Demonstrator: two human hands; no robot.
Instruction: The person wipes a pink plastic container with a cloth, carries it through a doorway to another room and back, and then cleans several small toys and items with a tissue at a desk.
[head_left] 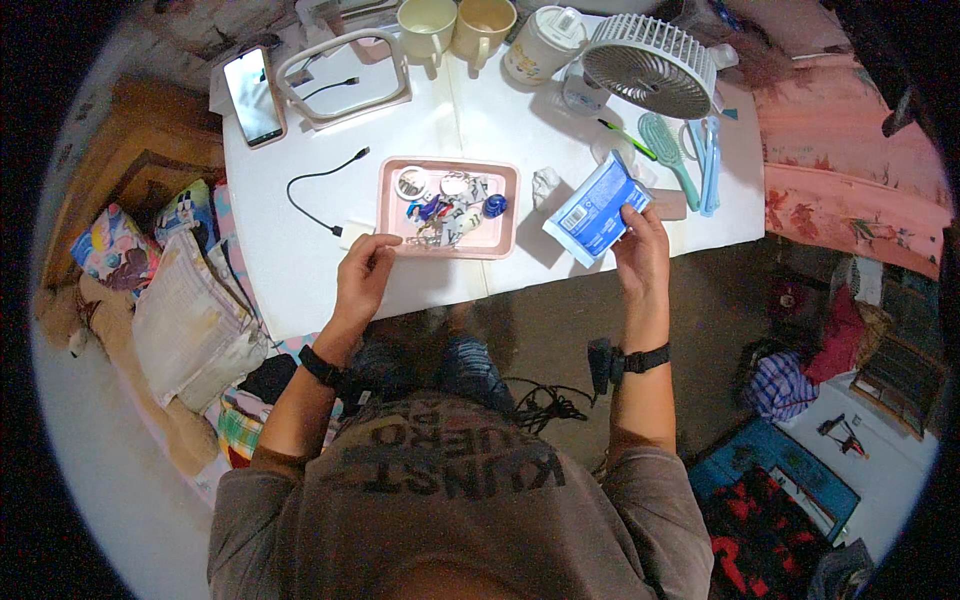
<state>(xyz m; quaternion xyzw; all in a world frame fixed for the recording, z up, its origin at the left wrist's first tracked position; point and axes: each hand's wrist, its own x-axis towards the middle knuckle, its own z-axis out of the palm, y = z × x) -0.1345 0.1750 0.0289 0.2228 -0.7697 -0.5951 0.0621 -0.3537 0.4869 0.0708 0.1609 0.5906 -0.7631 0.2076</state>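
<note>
My right hand (pixel 642 246) holds a blue and white soft packet (pixel 594 212) by its right side, tilted above the table. A barcode label shows on its face. My left hand (pixel 366 275) is at the near left corner of a shallow pink tray (pixel 511 232). Its fingers are loosely bent and a little apart, with the fingertips at the tray's rim; I see nothing held in them. Inside the tray lie a round white-topped item (pixel 411 182), a dark blue round item (pixel 495 206) and several crumpled wrappers and scraps (pixel 452 217).
A phone (pixel 253 96), a framed mirror (pixel 345 68), two mugs (pixel 427 32), a white tub (pixel 545 45) and a fan (pixel 652 66) line the back. A black cable (pixel 300 205) lies left of the tray. A green hairbrush (pixel 668 152) lies right. A crumpled tissue (pixel 544 187) is by the packet.
</note>
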